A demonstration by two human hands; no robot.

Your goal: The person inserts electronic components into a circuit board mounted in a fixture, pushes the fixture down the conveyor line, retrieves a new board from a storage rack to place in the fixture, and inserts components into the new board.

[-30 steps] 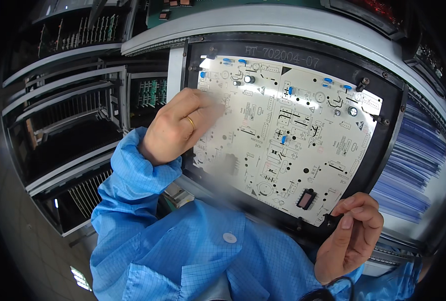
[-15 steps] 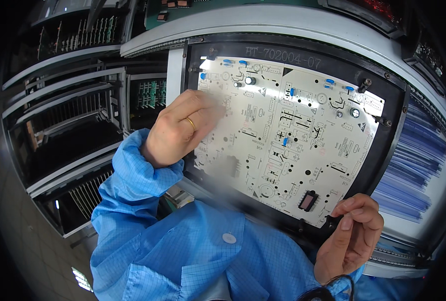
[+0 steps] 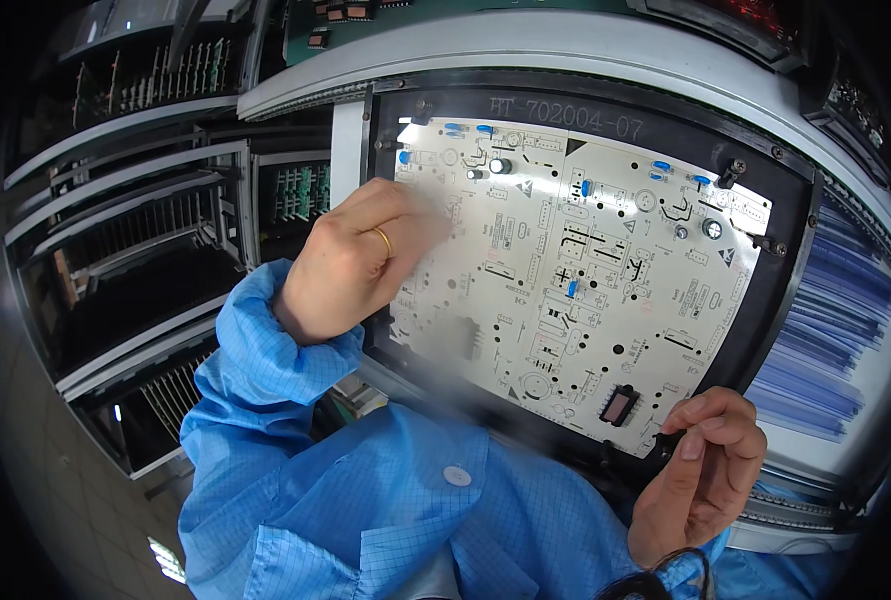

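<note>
A white circuit board [image 3: 525, 345] lies in a black carrier frame [image 3: 705, 140] in front of me. It bears blue disc parts, small round capacitors and a black chip [image 3: 619, 405] near its lower right corner. My left hand [image 3: 350, 260], with a ring on one finger, is over the board's left side. Its fingers are bent and closed, but the tips are blurred, so what they hold, if anything, is hidden. At the lower right corner my right hand [image 3: 710, 470] has its fingers curled and thumb drawn in, close to the board's edge. Anything in that pinch is too small to name.
Racks [image 3: 145, 270] holding upright boards stand at the left. A pale rail [image 3: 525, 45] runs behind the carrier, with a green board [image 3: 445, 22] beyond it. Bluish striped material [image 3: 820, 330] lies to the right. Dark screws [image 3: 733, 172] stick up from the carrier.
The carrier and board sit very slightly lower and farther right in the picture. Both hands keep nearly the same place and pose.
</note>
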